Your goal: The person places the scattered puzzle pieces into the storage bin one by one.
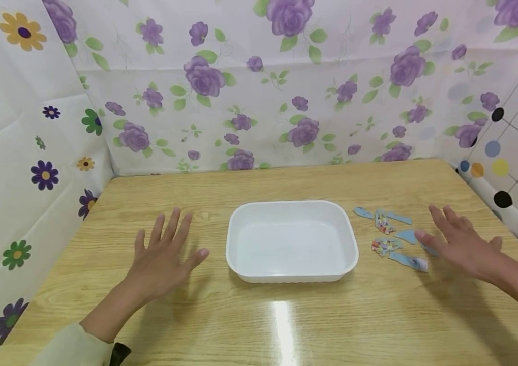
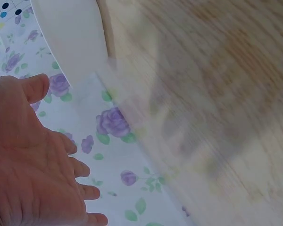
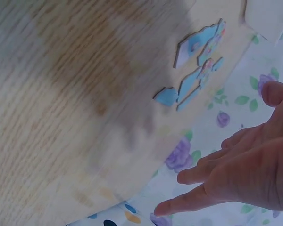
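A white rectangular plastic tray [image 1: 293, 278] sits in the middle of the wooden table, with nothing inside it. To its right lie several flat, light-blue puzzle-like pieces [image 1: 407, 235], some with a colourful print; the right wrist view shows the same pieces [image 3: 166, 96] with dark edges. My left hand [image 1: 160, 262] is held over the table left of the tray, fingers spread, holding nothing. My right hand [image 1: 466, 249] hovers beside the pieces with fingers extended, also holding nothing, and hides part of one piece.
The wooden table [image 1: 222, 325] has a bright glare streak near its front. A white cloth with purple roses [image 1: 204, 76] hangs behind it. Flower-patterned cloth [image 1: 43, 175] stands at the left, dotted cloth [image 1: 501, 198] at the right.
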The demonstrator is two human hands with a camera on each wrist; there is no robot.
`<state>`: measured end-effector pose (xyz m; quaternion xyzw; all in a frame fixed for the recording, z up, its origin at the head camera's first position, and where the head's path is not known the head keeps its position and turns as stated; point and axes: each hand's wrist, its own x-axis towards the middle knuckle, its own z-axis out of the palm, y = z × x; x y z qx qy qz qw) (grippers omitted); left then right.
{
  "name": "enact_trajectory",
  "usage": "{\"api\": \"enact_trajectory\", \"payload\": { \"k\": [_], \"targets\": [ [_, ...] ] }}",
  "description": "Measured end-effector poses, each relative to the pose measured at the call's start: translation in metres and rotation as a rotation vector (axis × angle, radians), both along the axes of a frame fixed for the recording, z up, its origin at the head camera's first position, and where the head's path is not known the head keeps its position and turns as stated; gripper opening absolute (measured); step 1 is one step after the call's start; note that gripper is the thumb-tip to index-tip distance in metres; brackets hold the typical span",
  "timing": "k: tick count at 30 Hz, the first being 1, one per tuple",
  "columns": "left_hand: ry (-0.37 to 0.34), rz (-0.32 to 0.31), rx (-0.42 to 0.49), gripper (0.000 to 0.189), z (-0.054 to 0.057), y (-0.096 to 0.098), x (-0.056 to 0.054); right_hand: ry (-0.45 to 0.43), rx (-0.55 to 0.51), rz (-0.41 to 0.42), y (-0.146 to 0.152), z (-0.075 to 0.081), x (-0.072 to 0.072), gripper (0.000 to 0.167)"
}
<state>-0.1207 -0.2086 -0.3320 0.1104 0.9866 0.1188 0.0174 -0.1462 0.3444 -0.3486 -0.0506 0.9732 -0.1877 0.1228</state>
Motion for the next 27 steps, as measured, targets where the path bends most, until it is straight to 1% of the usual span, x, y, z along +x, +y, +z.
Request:
{"api": "enact_trajectory", "payload": {
  "k": [4, 10, 13, 17, 22, 25, 27],
  "targets": [
    [-0.002, -0.014, 0.012, 0.086, 0.001, 0.004, -0.001, -0.015, -0.012, 0.004, 0.002, -0.006, -0.004, 0.08],
    [0.01, -0.032, 0.019, 0.086, 0.001, 0.009, -0.002, 0.031, -0.029, 0.056, 0.015, -0.006, -0.016, 0.079],
    [0.012, -0.032, 0.019, 0.086, 0.002, 0.01, -0.002, 0.038, -0.038, 0.062, 0.021, -0.003, -0.022, 0.078],
    [0.01, -0.035, 0.015, 0.086, 0.002, 0.012, -0.002, 0.037, -0.05, 0.069, 0.025, 0.001, -0.027, 0.078],
    [0.017, -0.046, 0.021, 0.085, 0.002, 0.014, -0.002, 0.045, -0.078, 0.069, 0.024, 0.011, -0.033, 0.077],
    [0.024, -0.051, 0.036, 0.085, 0.003, 0.016, -0.002, 0.045, -0.081, 0.066, 0.024, 0.017, -0.038, 0.076],
    [0.019, -0.055, 0.069, 0.086, 0.003, 0.016, -0.002, 0.032, -0.095, 0.062, 0.025, 0.019, -0.041, 0.075]
  ]
}}
